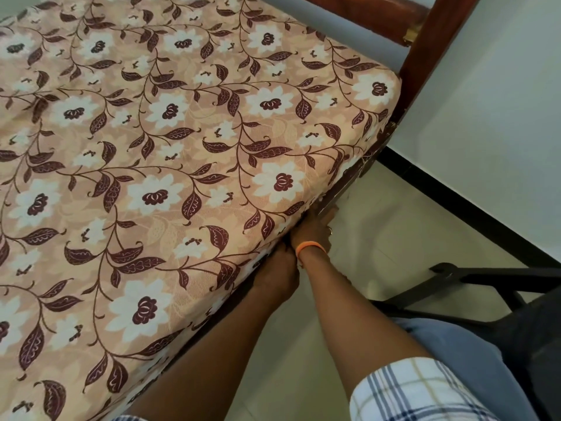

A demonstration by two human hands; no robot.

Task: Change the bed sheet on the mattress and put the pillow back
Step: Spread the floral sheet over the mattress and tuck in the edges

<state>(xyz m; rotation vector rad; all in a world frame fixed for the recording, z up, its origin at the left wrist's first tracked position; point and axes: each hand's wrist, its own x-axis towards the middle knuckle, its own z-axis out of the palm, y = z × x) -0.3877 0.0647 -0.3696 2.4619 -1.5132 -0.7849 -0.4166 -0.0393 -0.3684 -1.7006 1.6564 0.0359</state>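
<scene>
Pale floor tiles (379, 226) and a white wall with a dark skirting strip run along the right side, with a dark wooden bed frame post (431, 47) standing at the corner. Floral bed sheet (170, 153), peachy with white flowers and maroon leaves, lies pretty smooth over the mattress top. Both hands are down at the mattress's side edge, close together: left hand (277, 273) and right hand (312, 227), which has an orange wristband (309, 247). Fingers are hidden at the edge, so can't tell their grip. Black chair (485, 287) sits nearby on the right.
</scene>
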